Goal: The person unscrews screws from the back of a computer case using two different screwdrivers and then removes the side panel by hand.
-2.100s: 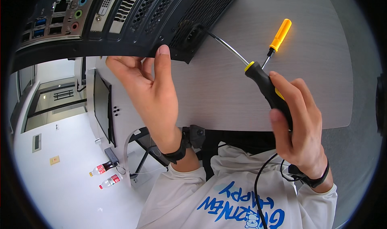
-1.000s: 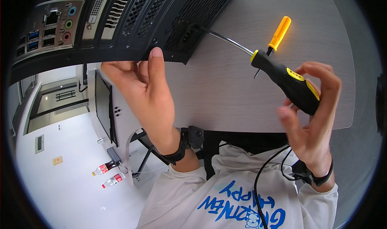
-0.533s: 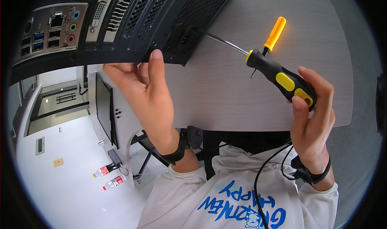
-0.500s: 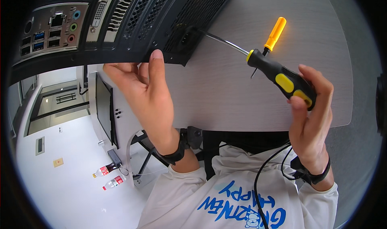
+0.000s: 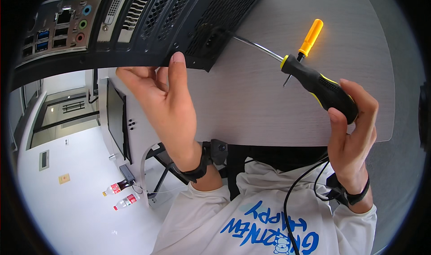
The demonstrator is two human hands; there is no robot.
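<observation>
A black computer case (image 5: 155,53) fills the upper left, its rear face with ports and vented slots toward me. My left hand (image 5: 173,107) grips its near edge, thumb on the face and fingers curled behind. In my right hand (image 5: 352,129), thumb and fingers pinch the butt of a black and yellow screwdriver (image 5: 321,86). Its metal shaft slants up and left to the vented end of the case; the tip is lost against the dark grille. Beyond it on the table lies a second screwdriver with a yellow handle (image 5: 311,37).
The grey table (image 5: 256,116) has a curved right edge. A black monitor (image 5: 117,120) stands at the left, with two bottles (image 5: 127,202) and a dark box (image 5: 127,175) near it. Black cables (image 5: 292,187) hang across my shirt, and each wrist wears a black strap.
The screwdriver in my right hand has turned about its shaft, so the yellow patches face away. That hand sits slightly farther right. My left hand keeps its hold on the case.
</observation>
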